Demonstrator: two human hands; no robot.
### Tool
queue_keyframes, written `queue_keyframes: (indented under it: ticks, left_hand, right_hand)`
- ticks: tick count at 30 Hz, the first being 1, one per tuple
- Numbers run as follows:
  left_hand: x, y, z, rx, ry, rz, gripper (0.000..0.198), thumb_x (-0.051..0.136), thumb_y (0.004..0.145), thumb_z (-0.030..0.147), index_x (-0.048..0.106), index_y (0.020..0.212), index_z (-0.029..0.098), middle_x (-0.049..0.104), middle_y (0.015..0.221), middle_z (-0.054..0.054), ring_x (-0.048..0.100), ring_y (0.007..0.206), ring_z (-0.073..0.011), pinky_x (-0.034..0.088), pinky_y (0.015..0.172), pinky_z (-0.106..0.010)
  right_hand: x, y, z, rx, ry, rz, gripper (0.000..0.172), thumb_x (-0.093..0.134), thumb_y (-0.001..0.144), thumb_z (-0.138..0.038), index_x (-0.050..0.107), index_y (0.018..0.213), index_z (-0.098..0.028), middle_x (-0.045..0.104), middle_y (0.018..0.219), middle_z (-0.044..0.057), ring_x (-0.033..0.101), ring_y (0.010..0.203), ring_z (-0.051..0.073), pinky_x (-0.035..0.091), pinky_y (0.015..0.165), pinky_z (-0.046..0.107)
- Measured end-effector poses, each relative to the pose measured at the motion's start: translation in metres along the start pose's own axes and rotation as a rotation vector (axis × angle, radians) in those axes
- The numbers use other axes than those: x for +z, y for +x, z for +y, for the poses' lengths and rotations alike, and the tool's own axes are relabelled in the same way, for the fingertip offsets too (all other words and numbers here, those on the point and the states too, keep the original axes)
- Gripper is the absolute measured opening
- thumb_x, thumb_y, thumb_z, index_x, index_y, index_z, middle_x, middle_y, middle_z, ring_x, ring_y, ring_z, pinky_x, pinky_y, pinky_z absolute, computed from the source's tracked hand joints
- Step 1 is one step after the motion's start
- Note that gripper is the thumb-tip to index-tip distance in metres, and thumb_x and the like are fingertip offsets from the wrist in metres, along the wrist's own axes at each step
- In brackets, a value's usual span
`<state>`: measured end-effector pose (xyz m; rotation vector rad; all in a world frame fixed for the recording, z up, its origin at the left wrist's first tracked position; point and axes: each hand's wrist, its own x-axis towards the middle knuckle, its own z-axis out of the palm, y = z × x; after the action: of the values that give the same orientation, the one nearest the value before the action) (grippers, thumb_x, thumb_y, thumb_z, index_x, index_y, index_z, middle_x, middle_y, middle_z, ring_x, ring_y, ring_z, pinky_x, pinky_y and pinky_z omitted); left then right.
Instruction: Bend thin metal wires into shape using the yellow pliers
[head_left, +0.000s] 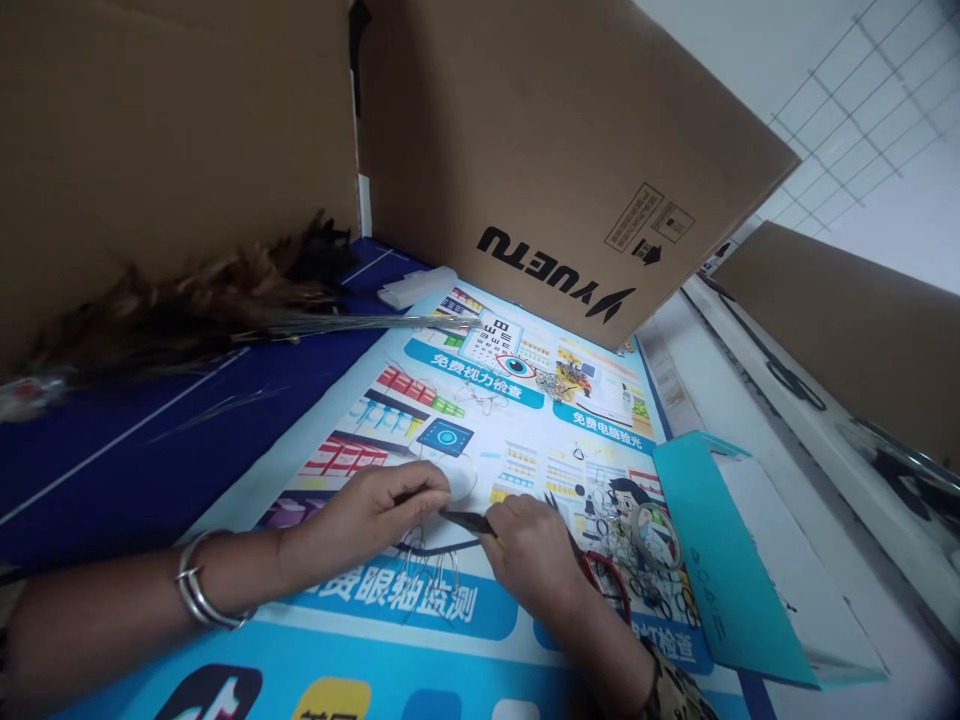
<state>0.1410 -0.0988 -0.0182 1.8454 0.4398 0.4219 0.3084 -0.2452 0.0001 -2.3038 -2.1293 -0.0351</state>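
My left hand (pixel 394 505) is closed in a pinch, fingertips at the end of a dark, narrow tool (pixel 466 520). A thin wire (pixel 475 476) curves out beside these fingertips and seems to be held there. My right hand (pixel 529 540) wraps round the tool's other end, hiding its handle, so its exact kind does not show. Red-handled scissors (pixel 611 580) lie partly under my right wrist, with dark blades pointing away. Bent wire pieces (pixel 431 570) lie just below my hands.
A heap of wire rings (pixel 649 560) sits at the right, beside a turquoise open box (pixel 731 560). Brown feathers (pixel 187 305) and a bundle of straight wires (pixel 375 322) lie at the left. Cardboard boxes (pixel 525 150) wall the back. A printed poster (pixel 480 440) covers the table.
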Motion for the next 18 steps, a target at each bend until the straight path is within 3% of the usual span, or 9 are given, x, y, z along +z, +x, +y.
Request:
queue_keyframes:
  ticks: [5, 12, 18]
  left_hand:
    - [-0.003, 0.002, 0.000, 0.074, 0.047, 0.048, 0.021, 0.054, 0.088, 0.033, 0.068, 0.081, 0.020, 0.068, 0.080, -0.003, 0.060, 0.078, -0.0176, 0.045, 0.073, -0.027]
    - [-0.002, 0.007, -0.006, -0.099, -0.095, 0.058, 0.022, 0.057, 0.084, 0.036, 0.061, 0.071, 0.018, 0.061, 0.064, 0.002, 0.056, 0.063, -0.0143, 0.042, 0.058, -0.023]
    - [-0.001, 0.008, -0.010, -0.196, -0.241, 0.002, 0.024, 0.054, 0.086, 0.040, 0.055, 0.074, 0.019, 0.056, 0.052, 0.005, 0.053, 0.047, -0.0112, 0.038, 0.047, -0.020]
  right_hand:
    - [0.000, -0.001, 0.000, 0.023, 0.035, 0.000, 0.012, 0.067, 0.082, -0.026, 0.058, 0.079, -0.019, 0.064, 0.080, 0.002, 0.058, 0.074, 0.016, 0.035, 0.058, 0.025]
    - [0.012, -0.002, 0.004, 0.034, 0.102, 0.136, 0.012, 0.063, 0.085, -0.028, 0.058, 0.080, -0.019, 0.061, 0.082, 0.003, 0.054, 0.078, 0.017, 0.037, 0.066, 0.027]
    - [0.018, -0.002, 0.006, -0.016, 0.072, 0.310, 0.006, 0.057, 0.085, -0.024, 0.056, 0.084, -0.018, 0.057, 0.081, 0.005, 0.049, 0.079, 0.019, 0.036, 0.069, 0.030]
